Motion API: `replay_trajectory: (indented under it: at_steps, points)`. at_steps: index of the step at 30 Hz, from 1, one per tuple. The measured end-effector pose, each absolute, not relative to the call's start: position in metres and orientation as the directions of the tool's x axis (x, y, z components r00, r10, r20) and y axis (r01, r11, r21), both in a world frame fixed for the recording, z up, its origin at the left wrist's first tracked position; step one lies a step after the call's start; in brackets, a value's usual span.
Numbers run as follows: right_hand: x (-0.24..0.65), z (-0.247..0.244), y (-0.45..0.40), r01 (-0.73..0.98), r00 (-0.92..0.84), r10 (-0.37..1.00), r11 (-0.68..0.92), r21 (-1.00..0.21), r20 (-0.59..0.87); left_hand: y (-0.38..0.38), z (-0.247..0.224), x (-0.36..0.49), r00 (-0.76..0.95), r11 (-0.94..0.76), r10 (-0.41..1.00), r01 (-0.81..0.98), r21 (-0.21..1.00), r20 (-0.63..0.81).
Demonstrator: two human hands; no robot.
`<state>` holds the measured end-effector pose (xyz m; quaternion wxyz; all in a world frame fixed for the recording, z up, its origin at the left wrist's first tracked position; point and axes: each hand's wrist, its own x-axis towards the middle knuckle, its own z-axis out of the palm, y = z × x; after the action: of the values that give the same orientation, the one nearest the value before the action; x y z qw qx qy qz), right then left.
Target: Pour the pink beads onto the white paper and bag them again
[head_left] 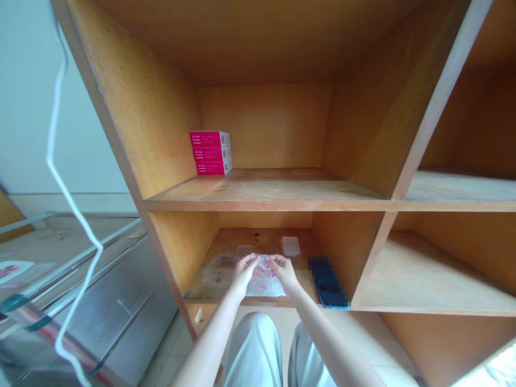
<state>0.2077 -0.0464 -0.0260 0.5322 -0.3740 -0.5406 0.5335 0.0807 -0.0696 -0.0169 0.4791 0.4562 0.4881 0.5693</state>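
Both of my hands pinch the top edge of a clear plastic bag [264, 285] with small pinkish-red bits in it, low over the front of the lower shelf. My left hand [244, 273] grips the bag's upper left corner between thumb and fingers. At the upper right corner, my right hand [284, 269] does the same. What the pinkish-red bits are is too small to tell. Behind my right hand lies a small whitish translucent packet [291, 246]. A faint clear flat piece [244, 250] lies behind my left hand.
A dark blue phone-like slab [328, 285], partly blurred out, lies at the lower shelf's right front. Three stacked pink boxes [210, 153] stand on the upper shelf [278, 185]. Wooden dividers [373, 258] flank the compartments. A white cord [76, 201] hangs at left beside a metal-framed case [116, 306].
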Motion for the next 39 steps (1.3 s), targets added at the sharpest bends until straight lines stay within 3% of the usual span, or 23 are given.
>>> replay_trajectory:
  at_steps: [12,19,26,39]
  points:
    - [0.207,-0.023,-0.048,-0.191,-0.105,0.981,0.139,-0.972,0.161,-0.066,-0.020,0.084,-0.203,-0.129,0.973,-0.087,0.988,0.109]
    - [0.209,-0.024,-0.046,-0.177,-0.113,0.981,0.134,-0.975,0.155,-0.068,-0.014,0.088,-0.115,-0.101,0.990,-0.149,0.984,0.084]
    - [0.206,-0.022,-0.049,-0.256,-0.098,0.984,0.119,-0.959,0.149,-0.061,-0.021,0.089,-0.109,-0.154,0.983,-0.038,0.987,0.149]
    - [0.202,-0.024,-0.049,-0.212,-0.053,0.976,0.195,-0.958,0.210,-0.061,-0.019,0.087,-0.140,-0.167,0.976,0.003,0.986,0.166]
